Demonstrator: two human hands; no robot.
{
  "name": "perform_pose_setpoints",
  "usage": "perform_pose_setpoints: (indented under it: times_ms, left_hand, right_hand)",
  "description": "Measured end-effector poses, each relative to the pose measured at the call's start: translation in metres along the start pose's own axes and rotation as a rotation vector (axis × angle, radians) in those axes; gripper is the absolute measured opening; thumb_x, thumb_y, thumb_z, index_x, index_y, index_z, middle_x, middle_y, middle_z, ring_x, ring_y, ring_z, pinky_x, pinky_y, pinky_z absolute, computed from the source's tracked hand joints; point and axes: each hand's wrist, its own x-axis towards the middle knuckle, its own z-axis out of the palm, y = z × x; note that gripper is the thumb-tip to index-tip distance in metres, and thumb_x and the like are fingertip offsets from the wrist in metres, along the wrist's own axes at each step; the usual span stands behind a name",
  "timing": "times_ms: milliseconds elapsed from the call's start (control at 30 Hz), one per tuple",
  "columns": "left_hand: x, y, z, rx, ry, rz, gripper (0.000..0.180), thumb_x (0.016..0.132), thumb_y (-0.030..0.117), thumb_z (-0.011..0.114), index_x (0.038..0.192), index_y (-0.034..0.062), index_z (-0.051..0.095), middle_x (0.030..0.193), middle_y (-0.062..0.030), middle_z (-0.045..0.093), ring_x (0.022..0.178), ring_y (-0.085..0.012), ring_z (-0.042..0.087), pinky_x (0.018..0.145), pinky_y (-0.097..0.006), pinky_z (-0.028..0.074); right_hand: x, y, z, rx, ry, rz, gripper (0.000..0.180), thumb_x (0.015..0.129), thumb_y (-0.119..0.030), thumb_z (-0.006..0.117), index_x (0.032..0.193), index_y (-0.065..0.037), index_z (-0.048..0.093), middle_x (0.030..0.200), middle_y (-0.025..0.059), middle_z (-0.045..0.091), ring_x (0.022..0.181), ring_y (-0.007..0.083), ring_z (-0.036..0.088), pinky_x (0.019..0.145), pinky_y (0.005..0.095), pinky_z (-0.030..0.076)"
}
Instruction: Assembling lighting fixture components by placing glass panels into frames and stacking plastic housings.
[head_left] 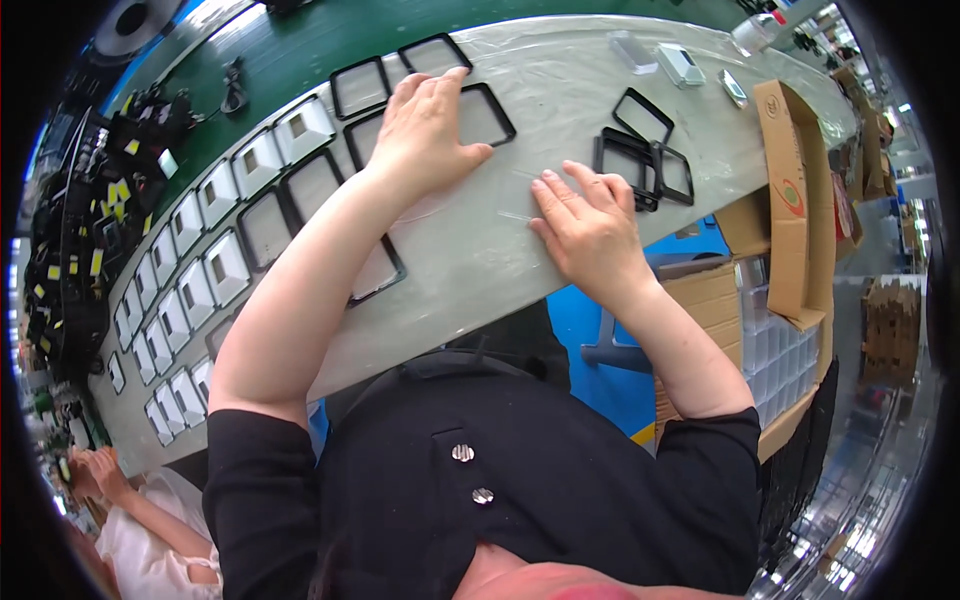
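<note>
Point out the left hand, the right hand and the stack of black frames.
left hand (428, 125), head view, back of hand.
right hand (585, 230), head view, back of hand.
stack of black frames (625, 165), head view, left frame edge.

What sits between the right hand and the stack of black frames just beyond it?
Nothing visible: bare table cover separates the right hand from the stack of black frames. The left hand rests elsewhere, on another black frame.

We see a thin square black plastic frame (485, 115) lying flat on the pale plastic-covered tabletop, partly hidden from us, with a small stack of matching black square frames (640, 155) well apart to its right.
</note>
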Motion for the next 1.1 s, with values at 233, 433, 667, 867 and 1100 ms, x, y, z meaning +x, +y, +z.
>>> perform_pose_setpoints:
  times_ms: [233, 433, 667, 867, 1100]
  left_hand:
    - [-0.012, 0.010, -0.016, 0.109, 0.009, 0.070, 0.073, 0.077, 0.033, 0.071, 0.137, 0.0051, 0.043, 0.138, -0.0173, 0.044, 0.139, -0.0347, 0.027, 0.114, -0.046, 0.022]
    - [-0.036, 0.027, -0.044, 0.066, 0.054, 0.122, 0.063, 0.079, 0.022, 0.072, 0.134, 0.0073, 0.047, 0.137, -0.0162, 0.045, 0.138, -0.0350, 0.029, 0.113, -0.050, 0.023]
    - [-0.060, 0.037, -0.056, 0.011, 0.006, 0.142, 0.061, 0.078, 0.018, 0.072, 0.133, 0.0093, 0.047, 0.138, -0.0137, 0.045, 0.137, -0.0341, 0.032, 0.112, -0.047, 0.028]
    - [-0.076, 0.036, -0.054, 0.008, -0.021, 0.142, 0.061, 0.078, 0.019, 0.072, 0.133, 0.0086, 0.047, 0.136, -0.0148, 0.045, 0.136, -0.0346, 0.032, 0.113, -0.050, 0.024]
    - [-0.073, 0.046, -0.053, -0.089, 0.035, 0.146, 0.070, 0.077, 0.018, 0.073, 0.138, 0.0105, 0.042, 0.139, -0.0149, 0.043, 0.135, -0.0340, 0.035, 0.112, -0.046, 0.028]
  right_hand:
    - [0.012, 0.025, -0.003, 0.058, 0.056, 0.017, 0.019, 0.082, -0.007, 0.062, 0.101, -0.005, 0.063, 0.085, 0.0073, 0.067, 0.082, 0.0201, 0.065, 0.080, 0.0351, 0.044]
    - [0.058, 0.106, -0.005, 0.338, 0.173, 0.591, 0.018, 0.087, -0.019, 0.051, 0.091, -0.008, 0.064, 0.081, 0.0152, 0.068, 0.081, 0.0337, 0.066, 0.072, 0.0452, 0.050]
    - [0.034, 0.187, 0.022, 0.369, -0.221, 0.791, 0.026, 0.082, -0.027, 0.065, 0.100, -0.008, 0.070, 0.095, 0.0111, 0.071, 0.089, 0.0252, 0.068, 0.084, 0.0377, 0.051]
    - [0.051, 0.179, 0.011, 0.646, -0.227, 0.740, 0.024, 0.078, -0.016, 0.072, 0.098, -0.002, 0.070, 0.094, 0.0095, 0.071, 0.087, 0.0165, 0.066, 0.080, 0.0300, 0.052]
    - [0.067, 0.176, 0.013, 0.836, 0.139, 0.794, 0.018, 0.084, -0.011, 0.071, 0.100, -0.002, 0.069, 0.093, 0.0027, 0.067, 0.084, 0.0089, 0.060, 0.075, 0.0222, 0.047]
